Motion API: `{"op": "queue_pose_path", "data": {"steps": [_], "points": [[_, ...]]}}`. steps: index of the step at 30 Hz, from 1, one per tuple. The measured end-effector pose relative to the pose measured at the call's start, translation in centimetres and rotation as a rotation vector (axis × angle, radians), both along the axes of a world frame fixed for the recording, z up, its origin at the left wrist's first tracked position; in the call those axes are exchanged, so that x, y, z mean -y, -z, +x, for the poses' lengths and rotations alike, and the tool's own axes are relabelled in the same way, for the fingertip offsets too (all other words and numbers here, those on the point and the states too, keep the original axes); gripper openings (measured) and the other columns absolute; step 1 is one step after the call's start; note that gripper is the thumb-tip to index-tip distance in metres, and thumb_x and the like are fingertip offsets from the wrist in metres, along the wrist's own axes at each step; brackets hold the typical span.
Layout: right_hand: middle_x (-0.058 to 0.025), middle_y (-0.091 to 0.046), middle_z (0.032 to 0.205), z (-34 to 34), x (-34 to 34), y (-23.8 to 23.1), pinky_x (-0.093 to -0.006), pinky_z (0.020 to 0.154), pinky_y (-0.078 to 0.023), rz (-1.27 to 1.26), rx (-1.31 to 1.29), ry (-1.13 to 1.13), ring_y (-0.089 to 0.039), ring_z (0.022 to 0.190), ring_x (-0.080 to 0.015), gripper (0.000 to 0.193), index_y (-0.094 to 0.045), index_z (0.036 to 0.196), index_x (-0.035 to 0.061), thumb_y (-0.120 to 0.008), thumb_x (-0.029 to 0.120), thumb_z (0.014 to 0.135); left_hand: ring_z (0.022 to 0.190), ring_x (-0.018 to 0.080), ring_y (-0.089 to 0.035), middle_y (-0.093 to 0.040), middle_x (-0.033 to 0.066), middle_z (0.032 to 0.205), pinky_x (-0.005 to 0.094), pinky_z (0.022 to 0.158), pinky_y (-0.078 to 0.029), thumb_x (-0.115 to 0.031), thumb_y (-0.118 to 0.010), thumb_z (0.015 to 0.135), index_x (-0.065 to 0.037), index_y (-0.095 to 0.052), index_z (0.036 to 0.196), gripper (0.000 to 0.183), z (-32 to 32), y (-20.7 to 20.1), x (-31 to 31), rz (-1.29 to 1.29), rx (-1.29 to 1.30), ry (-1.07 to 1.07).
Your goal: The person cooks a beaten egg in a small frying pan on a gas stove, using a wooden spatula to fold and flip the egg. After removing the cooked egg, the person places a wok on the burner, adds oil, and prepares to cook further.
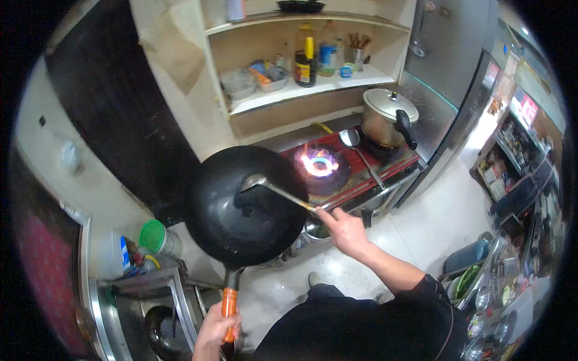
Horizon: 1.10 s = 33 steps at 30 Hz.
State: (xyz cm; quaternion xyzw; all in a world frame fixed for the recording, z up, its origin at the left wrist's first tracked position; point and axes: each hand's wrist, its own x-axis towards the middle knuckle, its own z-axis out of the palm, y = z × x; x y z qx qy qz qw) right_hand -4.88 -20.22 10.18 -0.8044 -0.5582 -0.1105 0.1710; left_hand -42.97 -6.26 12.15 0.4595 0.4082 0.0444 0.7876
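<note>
A large black wok (241, 222) is held up to the left of the gas stove (334, 195), tilted so its inside shows. My left hand (217, 325) is closed around its orange handle. In my right hand (346, 233) is the long handle of a metal ladle (280, 192), whose bowl end rests against or just over the wok's inner wall. A little dark wet-looking patch shows in the wok; no food is visible. On the stove, the left burner (320, 165) burns with a bare flame. Beside it lies a wok spatula (361, 153), apart from both hands.
A lidded pressure cooker (385, 120) stands on the right burner. Behind the stove, a shelf (325, 87) carries bottles and bowls. At lower left are a sink (129, 301), a second dark pan (165, 331) and a green-lidded bucket (153, 236). Dishes crowd the right side.
</note>
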Motion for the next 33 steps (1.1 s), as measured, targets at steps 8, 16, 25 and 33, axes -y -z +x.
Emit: {"op": "queue_pose_path", "data": {"steps": [8,16,25,33], "points": [[-0.0151,-0.058,0.086,17.4,1.2,1.9,-0.0431,0.061,-0.053,0.024,0.018,0.284,-0.064,0.074,-0.0343,0.048,-0.056,0.127,0.0044,-0.056,0.005,0.08,0.045,0.0134,-0.048,-0.047,0.0029,0.062,0.0293,0.041,-0.041,-0.002,-0.06,0.083,-0.004,-0.047,0.096,0.019,24.6,4.2,-8.1,-0.176,0.136,0.305],[-0.014,-0.061,0.087,23.1,-0.6,3.7,-0.0388,0.063,-0.054,-0.102,0.036,0.368,-0.066,0.079,-0.0292,0.054,-0.056,0.127,0.0027,-0.059,0.003,0.074,0.049,0.0137,-0.048,-0.048,0.0034,0.066,0.0296,0.043,-0.042,-0.005,-0.06,0.086,-0.004,-0.047,0.099,0.019,32.4,5.4,-10.3,-0.277,0.132,0.379],[-0.0158,-0.062,0.091,22.3,-1.6,4.5,-0.0398,0.068,-0.055,-0.256,-0.004,0.548,-0.066,0.085,-0.0299,0.045,-0.057,0.123,0.0032,-0.058,0.007,0.078,0.058,0.0173,-0.054,-0.051,0.0059,0.071,0.0353,0.053,-0.049,-0.006,-0.059,0.089,-0.006,-0.047,0.104,0.019,33.8,6.9,-9.8,-0.393,0.177,0.526],[-0.015,-0.063,0.083,21.8,-1.4,4.7,-0.0445,0.074,-0.053,-0.049,0.054,0.676,-0.064,0.084,-0.0342,0.012,-0.06,0.087,0.0051,-0.06,0.009,0.075,0.072,0.0222,-0.063,-0.062,0.0133,0.09,0.0419,0.065,-0.056,-0.02,-0.051,0.095,-0.003,-0.045,0.127,0.036,34.1,8.0,-10.0,-0.522,0.227,0.529]]}}
